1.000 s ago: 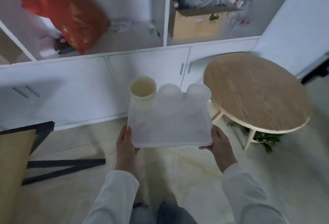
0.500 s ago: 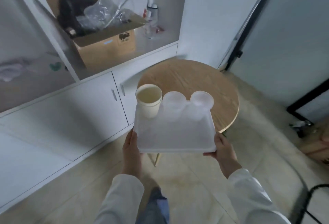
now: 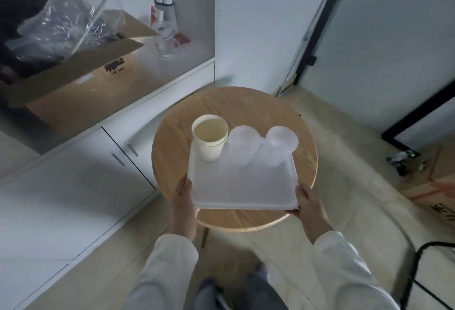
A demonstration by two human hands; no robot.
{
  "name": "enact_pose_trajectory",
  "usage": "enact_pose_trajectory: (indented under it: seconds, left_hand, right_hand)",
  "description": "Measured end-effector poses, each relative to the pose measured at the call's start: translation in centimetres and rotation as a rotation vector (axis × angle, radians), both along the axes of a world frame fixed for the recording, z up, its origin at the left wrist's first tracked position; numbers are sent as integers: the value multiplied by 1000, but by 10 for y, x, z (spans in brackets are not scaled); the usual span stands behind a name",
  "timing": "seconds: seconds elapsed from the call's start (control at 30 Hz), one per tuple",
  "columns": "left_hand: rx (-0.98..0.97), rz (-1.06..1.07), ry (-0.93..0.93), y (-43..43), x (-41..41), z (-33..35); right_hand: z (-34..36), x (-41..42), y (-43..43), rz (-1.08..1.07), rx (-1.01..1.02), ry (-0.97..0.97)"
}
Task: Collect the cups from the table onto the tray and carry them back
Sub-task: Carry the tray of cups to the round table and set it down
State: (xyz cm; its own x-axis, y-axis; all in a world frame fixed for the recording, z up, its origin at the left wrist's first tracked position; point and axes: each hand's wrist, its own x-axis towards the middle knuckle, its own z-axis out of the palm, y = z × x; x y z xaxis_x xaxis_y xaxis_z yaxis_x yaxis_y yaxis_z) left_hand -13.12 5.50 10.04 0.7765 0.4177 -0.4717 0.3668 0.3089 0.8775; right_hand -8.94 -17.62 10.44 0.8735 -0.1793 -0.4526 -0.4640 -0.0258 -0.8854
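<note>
Gripping tray (image 3: 242, 186) edges, left hand (image 3: 183, 201) and right hand (image 3: 311, 207) closed; three cups (image 3: 209, 141) loaded, round table (image 3: 246, 105) bare; carrying remaining.

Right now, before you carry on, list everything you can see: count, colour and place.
tray: 1, white, held over the round table
paper cup: 1, cream, upright, tray's far left corner
clear plastic cups: 2, translucent, along tray's far edge, right of the paper cup
round table: 1, light wood, under the tray
cardboard box: 1, brown, open, holding plastic wrap, shelf at left
cabinet doors: white, below the shelf
black cable: 1, floor at right
left hand: grips tray's near left corner
right hand: grips tray's near right corner
</note>
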Motion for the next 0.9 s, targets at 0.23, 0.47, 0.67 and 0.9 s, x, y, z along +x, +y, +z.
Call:
enact_pose_trajectory:
  seconds: [0.23, 0.47, 0.67, 0.9]
  left_hand:
    - [72, 120, 172, -30, 59, -12]
    - [62, 230, 278, -63, 97, -27]
    - [-13, 313, 276, -78, 117, -36]
    - [-78, 355, 348, -65, 138, -57]
  right_hand:
    - [-33, 86, -32, 158, -60, 29]
    - [-47, 164, -60, 357, -80, 74]
    - [-73, 201, -64, 400, -77, 158]
    - [-86, 226, -54, 415, -78, 200]
